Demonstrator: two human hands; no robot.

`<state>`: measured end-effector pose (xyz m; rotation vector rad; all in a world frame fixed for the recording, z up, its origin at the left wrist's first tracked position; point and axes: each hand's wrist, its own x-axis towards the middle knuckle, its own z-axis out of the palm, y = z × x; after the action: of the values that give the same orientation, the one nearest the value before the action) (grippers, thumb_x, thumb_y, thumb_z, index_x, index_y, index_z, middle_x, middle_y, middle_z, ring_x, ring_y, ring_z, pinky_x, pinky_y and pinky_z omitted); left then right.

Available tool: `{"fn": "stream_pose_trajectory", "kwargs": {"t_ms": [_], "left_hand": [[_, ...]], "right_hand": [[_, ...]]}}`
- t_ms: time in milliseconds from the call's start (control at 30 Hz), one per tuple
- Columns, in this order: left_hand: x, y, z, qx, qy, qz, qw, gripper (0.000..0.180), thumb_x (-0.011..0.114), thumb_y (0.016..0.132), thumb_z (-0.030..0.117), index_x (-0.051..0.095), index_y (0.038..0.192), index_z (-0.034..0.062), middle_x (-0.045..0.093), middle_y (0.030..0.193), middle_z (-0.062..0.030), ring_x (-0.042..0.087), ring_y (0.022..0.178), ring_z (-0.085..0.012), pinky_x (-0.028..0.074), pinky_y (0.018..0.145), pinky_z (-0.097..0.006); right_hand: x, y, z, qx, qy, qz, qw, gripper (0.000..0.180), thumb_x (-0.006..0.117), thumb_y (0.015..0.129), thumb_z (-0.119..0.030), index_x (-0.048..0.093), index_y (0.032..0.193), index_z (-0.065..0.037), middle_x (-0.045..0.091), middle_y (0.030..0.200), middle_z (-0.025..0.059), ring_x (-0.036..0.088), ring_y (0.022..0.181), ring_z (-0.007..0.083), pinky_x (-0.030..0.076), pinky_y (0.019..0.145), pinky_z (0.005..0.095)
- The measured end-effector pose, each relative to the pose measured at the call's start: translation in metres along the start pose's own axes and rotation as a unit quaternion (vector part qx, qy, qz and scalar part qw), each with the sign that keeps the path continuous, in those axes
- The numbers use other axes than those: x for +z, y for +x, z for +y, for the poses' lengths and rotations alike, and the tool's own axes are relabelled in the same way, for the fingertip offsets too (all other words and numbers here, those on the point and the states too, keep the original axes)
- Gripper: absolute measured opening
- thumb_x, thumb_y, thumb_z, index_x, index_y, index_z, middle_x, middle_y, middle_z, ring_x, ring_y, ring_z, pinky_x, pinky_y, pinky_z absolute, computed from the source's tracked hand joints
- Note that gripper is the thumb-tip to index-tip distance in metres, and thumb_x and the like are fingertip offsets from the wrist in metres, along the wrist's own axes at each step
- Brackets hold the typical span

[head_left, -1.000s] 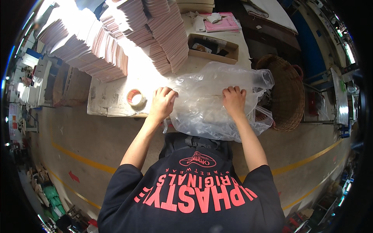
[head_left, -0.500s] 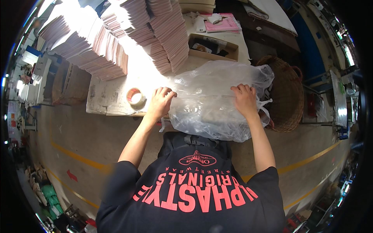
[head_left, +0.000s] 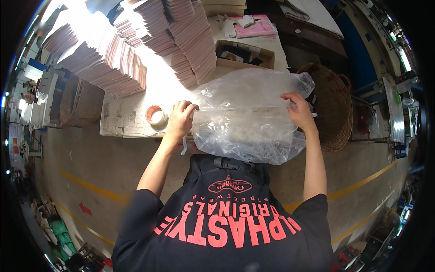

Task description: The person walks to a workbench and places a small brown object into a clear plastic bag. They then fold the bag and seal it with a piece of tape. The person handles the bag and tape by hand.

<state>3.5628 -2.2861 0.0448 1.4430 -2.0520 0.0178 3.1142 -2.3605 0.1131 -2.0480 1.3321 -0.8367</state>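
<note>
Keep the clear bag (head_left: pixel 247 115) flat on the table (head_left: pixel 122 120) edge, in front of your torso. Your left hand (head_left: pixel 180 119) pinches its left edge; your right hand (head_left: pixel 299 111) grips the right edge. Pull evenly and avoid creasing. The crumpled film obscures any contents, and glare washes out the cardboard stacks (head_left: pixel 136 50).

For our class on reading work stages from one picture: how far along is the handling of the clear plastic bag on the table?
Done: the clear plastic bag lies spread over the table edge. In hand: the left hand grips its left side and the right hand its right side. Left: the roll of tape sits unused beside the left hand, and I cannot tell whether the bag holds anything.
</note>
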Motion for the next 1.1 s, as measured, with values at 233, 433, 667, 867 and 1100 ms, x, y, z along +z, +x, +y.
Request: {"fn": "stream_pose_trajectory", "kwargs": {"t_ms": [233,433,667,867,1100], "left_hand": [[-0.006,0.002,0.003,0.009,-0.023,0.015,1.000,0.019,0.073,0.085,0.000,0.076,0.101,0.0105,0.066,0.099,-0.0078,0.063,0.097,-0.0302,0.052,0.088,-0.042],[-0.011,0.000,-0.004,-0.008,0.007,0.034,0.999,0.025,0.076,0.082,0.001,0.074,0.103,0.0147,0.066,0.099,-0.0038,0.064,0.098,-0.0266,0.050,0.088,-0.042],[-0.008,0.000,-0.004,-0.002,0.004,0.032,0.999,0.025,0.075,0.081,-0.001,0.074,0.101,0.0149,0.065,0.099,-0.0040,0.063,0.097,-0.0276,0.049,0.089,-0.042],[-0.012,0.003,-0.001,-0.011,-0.007,0.034,0.999,0.027,0.072,0.080,-0.002,0.073,0.102,0.0139,0.065,0.101,-0.0050,0.062,0.098,-0.0283,0.049,0.090,-0.043],[-0.024,0.006,0.013,-0.017,-0.032,0.010,0.999,0.031,0.074,0.079,0.000,0.074,0.107,0.0135,0.064,0.105,-0.0070,0.061,0.101,-0.0300,0.048,0.092,-0.044]], "right_hand": [[-0.018,0.004,-0.011,-0.079,-0.120,-0.015,0.989,0.039,0.060,0.077,0.010,0.071,0.111,-0.004,0.066,0.107,0.0131,0.066,0.107,0.0346,0.052,0.096,0.0412],[-0.052,0.008,-0.002,0.028,-0.328,-0.084,0.940,0.031,0.072,0.083,-0.003,0.075,0.114,-0.007,0.076,0.116,0.0120,0.068,0.114,0.0308,0.051,0.096,0.0430],[-0.081,0.012,0.018,0.111,0.179,-0.111,0.971,0.047,0.078,0.088,-0.010,0.065,0.134,-0.009,0.071,0.116,0.0051,0.065,0.107,0.0182,0.050,0.097,0.0333],[-0.083,0.003,-0.001,0.088,-0.089,-0.129,0.984,0.054,0.080,0.086,-0.017,0.062,0.138,-0.017,0.063,0.125,0.0057,0.057,0.122,0.0254,0.040,0.112,0.0441],[-0.061,-0.012,-0.046,0.001,-0.366,-0.027,0.930,0.056,0.077,0.086,-0.015,0.061,0.140,-0.016,0.059,0.134,0.0097,0.052,0.132,0.0327,0.031,0.122,0.0571]]}}
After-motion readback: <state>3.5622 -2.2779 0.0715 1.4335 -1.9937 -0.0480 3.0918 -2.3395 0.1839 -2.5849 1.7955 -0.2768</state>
